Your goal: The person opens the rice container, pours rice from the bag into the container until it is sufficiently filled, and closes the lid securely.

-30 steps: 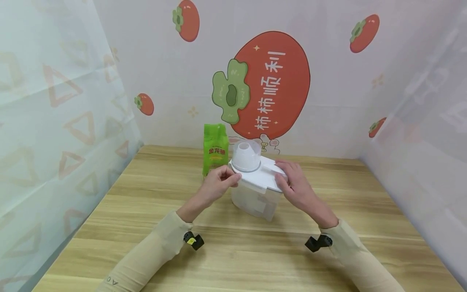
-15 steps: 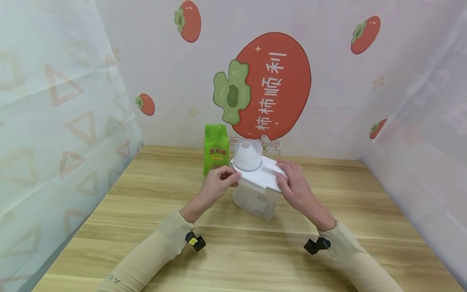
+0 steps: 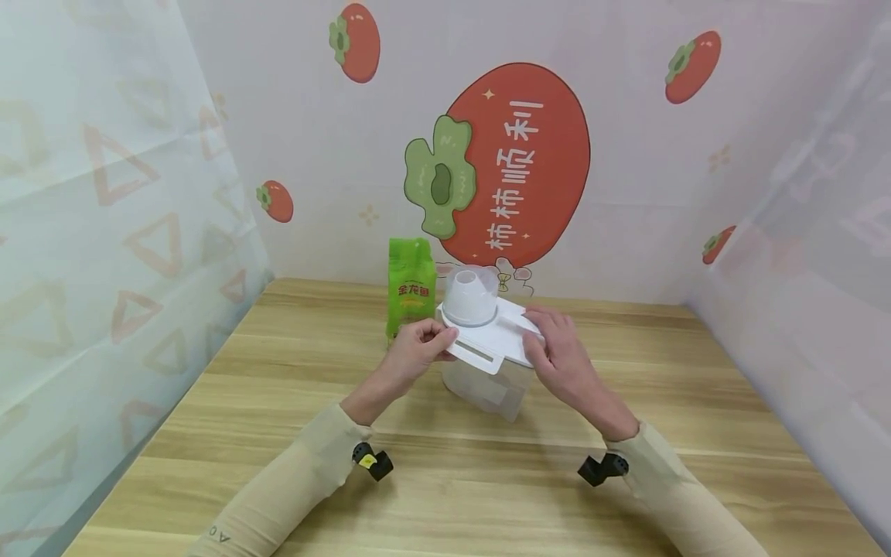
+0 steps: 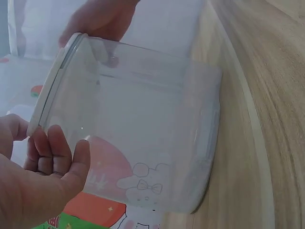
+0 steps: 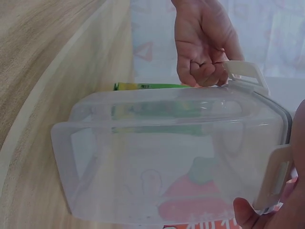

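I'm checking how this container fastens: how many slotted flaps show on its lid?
2 show: one flap is held by the left hand, another flap sits beside the right hand in the right-wrist view. More may be hidden.

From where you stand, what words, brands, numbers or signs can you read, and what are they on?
"金龙鱼": green packet.
"柿柿顺利": large red persimmon printed on backdrop.
Left sleeve: small letters, too unclear.
Finer packet print: too small.
Container: none readable.
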Motion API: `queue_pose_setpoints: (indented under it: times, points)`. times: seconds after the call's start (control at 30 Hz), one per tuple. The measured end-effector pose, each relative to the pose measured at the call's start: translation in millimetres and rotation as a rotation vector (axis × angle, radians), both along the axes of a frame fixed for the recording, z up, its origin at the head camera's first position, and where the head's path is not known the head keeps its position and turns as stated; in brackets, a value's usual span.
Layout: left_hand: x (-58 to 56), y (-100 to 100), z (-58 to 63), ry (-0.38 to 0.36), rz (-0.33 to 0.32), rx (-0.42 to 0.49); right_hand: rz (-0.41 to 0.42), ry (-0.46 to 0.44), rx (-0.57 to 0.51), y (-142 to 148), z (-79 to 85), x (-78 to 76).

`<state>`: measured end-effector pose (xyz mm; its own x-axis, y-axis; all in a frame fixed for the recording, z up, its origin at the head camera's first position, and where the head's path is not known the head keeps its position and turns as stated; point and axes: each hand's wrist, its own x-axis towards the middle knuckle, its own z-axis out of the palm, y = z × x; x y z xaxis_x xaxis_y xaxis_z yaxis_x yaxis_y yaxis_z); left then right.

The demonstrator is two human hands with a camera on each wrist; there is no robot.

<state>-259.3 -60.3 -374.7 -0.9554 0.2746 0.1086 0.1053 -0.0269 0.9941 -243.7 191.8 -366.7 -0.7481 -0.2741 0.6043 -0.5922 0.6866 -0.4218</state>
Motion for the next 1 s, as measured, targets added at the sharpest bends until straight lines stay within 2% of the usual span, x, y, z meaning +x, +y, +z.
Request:
queue_pose_setpoints:
  times: [0.13,0.43,0.57,0.7,1.0]
  points:
    - [1.2,-0.1,2.5,-0.038,0.008,-0.020,0.003,-0.001,0.009,-0.7,1.0,1.1]
    - [-0.2,2.0,3.7,-0.043,0.019,-0.032,0.016,0.037,0.027,1.5,3.1,2.2]
    - [-4.5,1.9,3.1,-0.034,0.012,-0.047,0.031,0.053,0.022,4.7,4.0,2.7]
    - [-11.1,1.0,2.9,-0.054,-0.001,-0.043,0.049,0.057,0.021,7.9,4.8,5.0]
    - [-23.4,-2.3,1.8,-0.061,0.020,-0.046,0.115,0.033,0.041,8.2,5.8,13.9]
